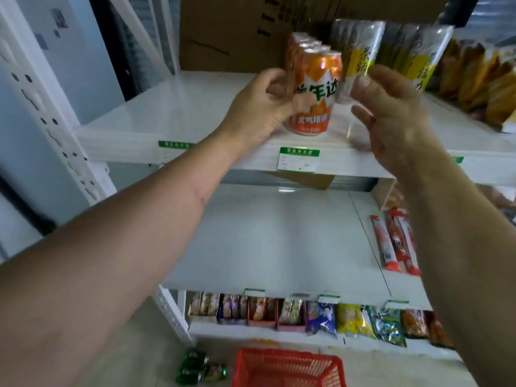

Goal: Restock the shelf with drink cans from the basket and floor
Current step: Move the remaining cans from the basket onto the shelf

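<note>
My left hand curls its fingers around the front orange can, which stands upright on the shelf at the head of a row of orange cans. My right hand hovers just beside it, fingers loosely spread, holding nothing. I judge I'm squaring this can in line. Next come the green cans on the floor far below my left arm, beside the red basket.
</note>
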